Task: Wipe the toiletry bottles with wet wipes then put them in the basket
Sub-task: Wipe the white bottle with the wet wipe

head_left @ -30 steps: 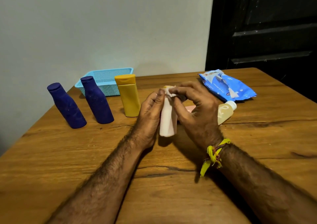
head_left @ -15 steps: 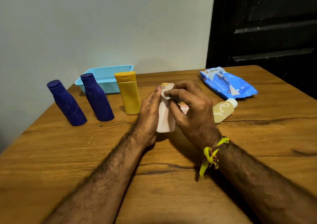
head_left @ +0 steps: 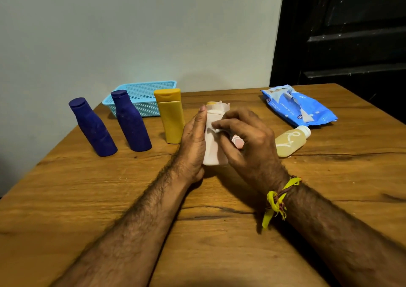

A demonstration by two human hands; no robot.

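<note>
A pale pink bottle stands upright at the table's middle. My left hand holds its left side. My right hand pinches a white wet wipe against the bottle's front; more of the wipe drapes over its cap. Two dark blue bottles and a yellow bottle stand to the left. A small clear bottle of yellowish liquid lies on its side to the right. The light blue basket sits at the back left.
A blue wet-wipe pack, torn open, lies at the back right. Part of a pink object shows behind my right hand. The wooden table meets a grey wall at the back; a dark door stands at the right.
My right hand has slid the wipe from the bottle's cap down onto its front. My left hand still holds the bottle in place.
</note>
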